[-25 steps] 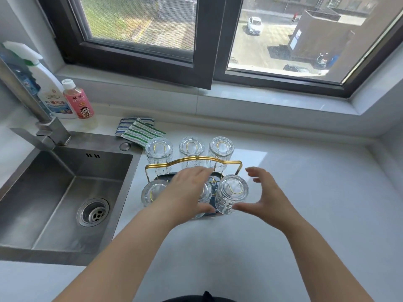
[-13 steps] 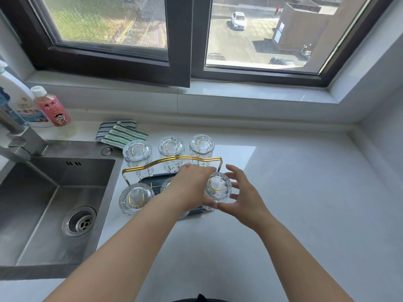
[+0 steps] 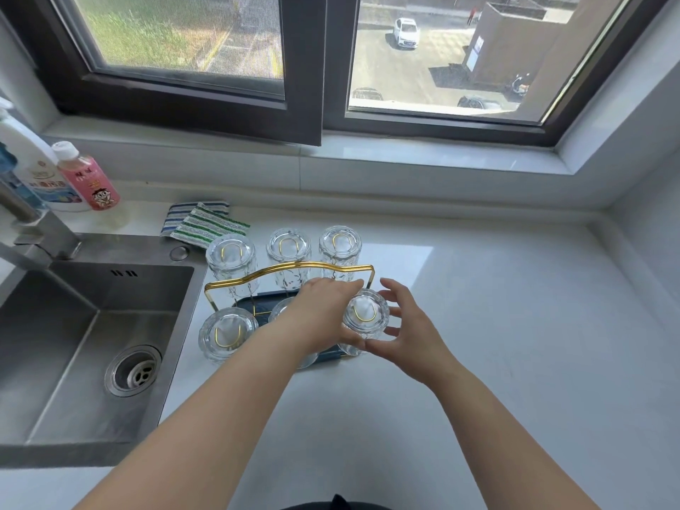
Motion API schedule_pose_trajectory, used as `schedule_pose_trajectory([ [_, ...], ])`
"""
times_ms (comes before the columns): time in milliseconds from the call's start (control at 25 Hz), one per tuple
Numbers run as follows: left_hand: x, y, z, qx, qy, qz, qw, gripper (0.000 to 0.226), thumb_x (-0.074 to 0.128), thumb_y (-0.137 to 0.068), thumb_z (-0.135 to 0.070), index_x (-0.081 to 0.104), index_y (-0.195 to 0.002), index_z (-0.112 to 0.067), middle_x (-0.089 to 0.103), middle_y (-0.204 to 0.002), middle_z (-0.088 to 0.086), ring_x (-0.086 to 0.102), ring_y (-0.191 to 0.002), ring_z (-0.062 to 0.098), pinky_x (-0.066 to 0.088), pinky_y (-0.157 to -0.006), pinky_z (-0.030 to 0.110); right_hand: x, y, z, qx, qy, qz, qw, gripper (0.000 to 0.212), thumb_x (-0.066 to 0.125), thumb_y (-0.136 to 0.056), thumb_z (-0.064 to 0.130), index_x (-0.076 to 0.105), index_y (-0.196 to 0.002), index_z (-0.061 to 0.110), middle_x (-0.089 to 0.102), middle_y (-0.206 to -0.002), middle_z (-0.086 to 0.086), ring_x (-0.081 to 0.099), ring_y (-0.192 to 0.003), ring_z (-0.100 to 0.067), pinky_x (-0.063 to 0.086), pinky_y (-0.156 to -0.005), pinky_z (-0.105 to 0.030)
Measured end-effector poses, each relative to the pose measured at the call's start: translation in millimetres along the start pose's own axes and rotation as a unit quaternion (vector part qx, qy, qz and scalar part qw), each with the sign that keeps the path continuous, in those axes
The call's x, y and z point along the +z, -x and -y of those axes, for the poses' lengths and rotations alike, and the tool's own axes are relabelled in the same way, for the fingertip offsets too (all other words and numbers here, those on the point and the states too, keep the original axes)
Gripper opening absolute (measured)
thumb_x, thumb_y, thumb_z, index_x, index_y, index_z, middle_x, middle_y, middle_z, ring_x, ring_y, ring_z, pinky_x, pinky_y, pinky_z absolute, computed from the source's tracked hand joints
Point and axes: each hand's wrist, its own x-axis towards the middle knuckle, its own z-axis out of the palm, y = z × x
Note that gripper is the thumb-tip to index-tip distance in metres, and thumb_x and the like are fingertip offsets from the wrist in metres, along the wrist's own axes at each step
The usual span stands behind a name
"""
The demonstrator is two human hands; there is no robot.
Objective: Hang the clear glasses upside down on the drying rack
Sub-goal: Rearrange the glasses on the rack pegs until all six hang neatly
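Both hands' fingers (image 3: 395, 294) loosely cup the front-right glass (image 3: 365, 315).

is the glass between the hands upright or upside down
Upside down: the glass shows its thick closed base on top, with a gold rack prong visible inside it.

Six clear glasses (image 3: 230, 256) were counted upside down on one rack (image 3: 290, 269), three far and three near. Two hands (image 3: 323, 311) were present. Far left stood two bottles (image 3: 90, 177); two striped cloths (image 3: 206, 225) lay near one sink (image 3: 73, 347).
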Motion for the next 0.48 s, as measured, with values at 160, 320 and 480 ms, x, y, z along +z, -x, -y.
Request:
schedule_pose_trajectory([
  [160,2,2,-2,0.005,0.000,-0.005,1.000,0.087,0.070,-0.076,-0.038,0.019,-0.144,-0.019,0.038,-0.147,0.006,0.031,-0.135,0.027,0.021,-0.112,0.037,0,1,-1,-0.005,0.019,0.009,1.000,0.091,0.082,-0.066,0.019,0.025,-0.137,0.029,0.041,-0.112,0.027,0.048,-0.111,-0.008,0.045,-0.081,-0.014],
  [320,11,16,3,0.033,0.027,-0.061,0.997,0.084,0.068,-0.079,-0.038,0.017,-0.144,-0.023,0.031,-0.150,-0.002,0.024,-0.137,0.019,0.013,-0.117,0.036,-6,5,3,-0.003,0.058,0.023,0.998,0.097,0.083,-0.064,0.021,0.022,-0.139,0.028,0.039,-0.128,0.018,0.043,-0.121,-0.008,0.039,-0.100,-0.027],
  [480,24,68,36,0.084,0.137,-0.270,0.949,0.063,0.069,-0.074,-0.035,0.042,-0.130,-0.028,0.047,-0.128,-0.015,0.036,-0.122,-0.001,0.026,-0.111,0.029,-11,16,29,-0.096,0.080,-0.054,0.991,0.078,0.079,-0.066,0.026,0.037,-0.131,0.030,0.044,-0.130,0.016,0.039,-0.122,0.003,0.027,-0.099,-0.007],
])
